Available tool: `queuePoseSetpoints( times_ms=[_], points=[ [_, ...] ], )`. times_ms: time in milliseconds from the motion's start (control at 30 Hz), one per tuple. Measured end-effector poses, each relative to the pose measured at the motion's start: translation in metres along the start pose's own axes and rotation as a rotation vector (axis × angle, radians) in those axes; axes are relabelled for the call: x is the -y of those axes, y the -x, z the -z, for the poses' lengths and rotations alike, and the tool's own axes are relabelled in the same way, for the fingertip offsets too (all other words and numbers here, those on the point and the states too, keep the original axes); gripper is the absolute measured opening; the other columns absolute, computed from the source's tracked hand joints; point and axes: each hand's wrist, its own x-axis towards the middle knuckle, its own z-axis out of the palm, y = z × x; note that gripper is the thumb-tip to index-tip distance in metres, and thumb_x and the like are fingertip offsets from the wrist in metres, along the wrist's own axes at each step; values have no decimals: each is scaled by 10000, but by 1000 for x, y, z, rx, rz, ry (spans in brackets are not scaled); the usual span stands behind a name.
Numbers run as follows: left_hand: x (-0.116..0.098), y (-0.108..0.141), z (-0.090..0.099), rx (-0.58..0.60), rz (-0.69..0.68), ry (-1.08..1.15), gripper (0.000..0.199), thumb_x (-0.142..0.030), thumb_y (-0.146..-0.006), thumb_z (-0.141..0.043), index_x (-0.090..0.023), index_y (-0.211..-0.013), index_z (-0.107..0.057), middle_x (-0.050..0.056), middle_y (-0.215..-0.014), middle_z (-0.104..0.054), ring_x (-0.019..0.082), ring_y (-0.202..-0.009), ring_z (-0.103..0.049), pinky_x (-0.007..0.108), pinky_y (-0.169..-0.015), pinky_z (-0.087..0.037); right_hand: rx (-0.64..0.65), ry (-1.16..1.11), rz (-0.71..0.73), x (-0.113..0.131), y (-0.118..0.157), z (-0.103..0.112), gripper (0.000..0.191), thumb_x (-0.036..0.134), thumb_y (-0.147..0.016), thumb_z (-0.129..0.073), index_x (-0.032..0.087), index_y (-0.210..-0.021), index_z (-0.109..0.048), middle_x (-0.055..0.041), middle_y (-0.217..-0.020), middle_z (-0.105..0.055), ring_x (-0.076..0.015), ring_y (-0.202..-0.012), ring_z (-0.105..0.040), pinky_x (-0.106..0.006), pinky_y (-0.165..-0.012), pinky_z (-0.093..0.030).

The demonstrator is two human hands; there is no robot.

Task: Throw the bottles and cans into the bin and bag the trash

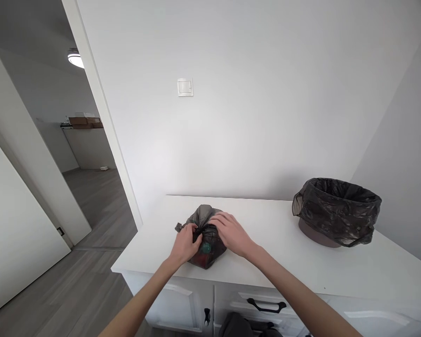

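A filled black garbage bag [210,256] sits on the white cabinet top, near its front edge. Through the thin plastic show a green and a red item that I cannot name. My left hand [186,244] pinches the gathered plastic at the left of the bag's neck. Bent over the upper right of the bag, my right hand [230,230] has its fingers on the gathered plastic; the fingertips are partly hidden. A twisted end of plastic sticks out to the left of my left hand.
A trash can [317,234] lined with a black bag stands at the right of the cabinet top [266,224]. Below are doors and a drawer with a black handle [266,306]. A light switch [185,87] is on the wall; a doorway opens at left.
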Motion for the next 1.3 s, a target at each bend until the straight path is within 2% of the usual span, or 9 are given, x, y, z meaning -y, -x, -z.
queuePoseSetpoints(
  times_ms=[100, 233, 467, 733, 800, 900, 1000, 1167, 1300],
  points=[
    [-10, -2, -15, 3, 33, -38, 325, -248, -848, -580, -201, -1168, -544, 116, -1024, -707, 321, -1006, -689, 453, -848, -521, 209, 163, 90, 10, -44, -16, 545, -18, -829, -554, 209, -1324, -573, -85, -1298, -684, -287, -1386, -457, -445, -1108, -402],
    [-16, 1, -15, -27, 26, -65, 379, -157, -780, -582, -218, -1151, -534, 85, -983, -692, 310, -998, -670, 454, -878, -478, 331, 276, 82, 9, -62, -23, 361, 32, -786, -671, 180, -1115, -645, -115, -1083, -738, -297, -1144, -594, -429, -1033, -412],
    [-19, 2, 6, -170, 38, -16, 398, -132, -798, -530, -226, -1185, -514, 92, -1135, -609, 267, -990, -639, 425, -866, -487, 138, 253, -92, -2, -50, 20, 395, -2, -892, -451, 184, -1206, -601, -103, -1117, -733, -260, -1115, -592, -416, -1054, -341],
    [-25, 1, 16, -212, 38, 133, 228, -195, -851, -493, -238, -1054, -587, 49, -1013, -618, 196, -781, -644, 366, -715, -531, -155, -67, -599, -45, -5, 46, 336, 159, -923, -448, 230, -1210, -608, -30, -985, -718, -226, -928, -645, -339, -823, -450],
    [-32, 1, 15, -200, 5, 156, 190, -182, -851, -479, -245, -981, -603, 38, -974, -631, 196, -814, -651, 356, -738, -538, -143, -41, -558, -47, 5, 45, 377, 154, -924, -451, 224, -1271, -582, -53, -1068, -698, -233, -997, -635, -337, -832, -462],
    [-51, -1, 12, -186, -43, 156, 137, -196, -868, -481, -249, -934, -588, 50, -1006, -647, 211, -912, -654, 353, -781, -545, -77, 74, -323, -42, 11, 41, 450, 129, -942, -472, 217, -1381, -523, -98, -1270, -626, -249, -1143, -575, -358, -942, -452],
    [-72, -10, 8, -178, -64, 101, 133, -239, -905, -489, -237, -1021, -555, 76, -1095, -648, 229, -1009, -643, 374, -870, -532, 48, 219, -199, -38, 6, 33, 403, 120, -958, -512, 222, -1344, -564, -112, -1271, -623, -278, -1182, -536, -399, -999, -418],
    [-79, -39, -4, -88, -26, -70, 286, -256, -948, -475, -195, -1223, -525, 158, -1306, -630, 329, -1240, -571, 498, -1043, -417, 126, 277, -260, -49, 3, 16, 349, 108, -949, -537, 192, -1280, -608, -152, -1239, -654, -317, -1157, -547, -445, -968, -418],
    [-77, -61, -16, 69, 45, -161, 300, -292, -877, -622, -198, -1156, -562, 127, -1049, -739, 347, -1086, -665, 484, -950, -454, 157, 278, -291, -57, 14, 10, 320, 89, -946, -513, 176, -1234, -622, -145, -1156, -693, -314, -1115, -569, -441, -955, -414]
  ],
)
